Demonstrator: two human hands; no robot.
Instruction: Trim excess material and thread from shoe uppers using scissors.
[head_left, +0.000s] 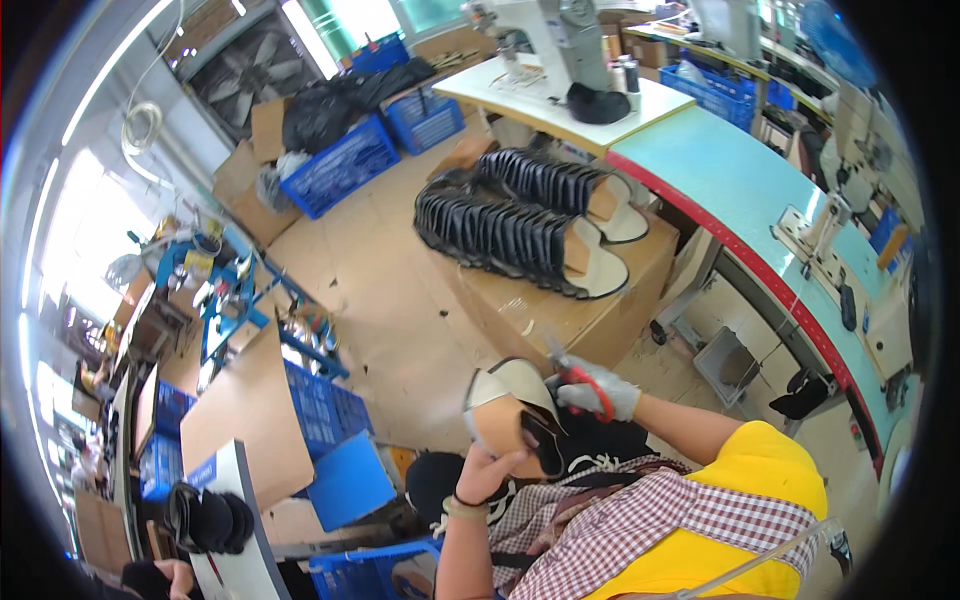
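Note:
My left hand (485,472) is bare and grips a shoe upper (500,418) by its edge, with the thumb on its tan lining. This upper has cream and tan panels with black edging, and I hold it above my lap. In my right hand (610,395), which wears a pale glove, is a pair of scissors (590,385) with red handles. Their metal tip is blurred and points up and away, just right of the upper. Ahead of my hands, two rows of nested black and cream shoe uppers (500,235) lie on a cardboard box (545,325).
A white sewing table (480,88) stands beyond the box. To the right curves a turquoise workbench (720,150) with a red edge and sewing machines. Blue crates (345,170) sit at the far left. Cardboard-topped crates (245,410) and a blue panel (350,485) stand nearer on the left.

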